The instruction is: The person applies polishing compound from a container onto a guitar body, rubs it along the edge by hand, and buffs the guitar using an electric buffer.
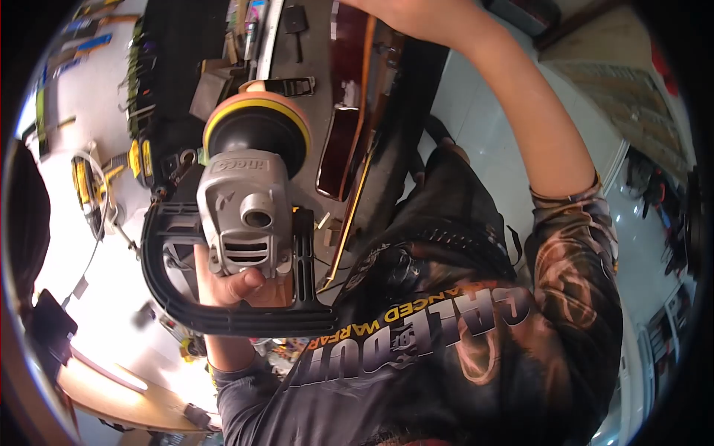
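My left hand (236, 287) is wrapped around the grey body of a power polisher (242, 186), its thumb lying across the near end of the housing. The polisher's black D-shaped handle (223, 316) loops around that hand, and its round pad (256, 111), with an orange and yellow rim, points away from me. At the top edge is my right hand (398, 13), cut off by the frame with its fingers mostly out of sight. It is nearest to a glossy dark red piece with a wooden edge (342, 152); whether they touch, I cannot tell.
Under the polisher stretches a dark work surface with small blocks, a black flat tool (296, 30) and a metal ruler-like strip (269, 37). To the left, yellow and black power tools (89, 186) and a cable lie against a pale surface. Tiled floor (476, 111) shows on the right.
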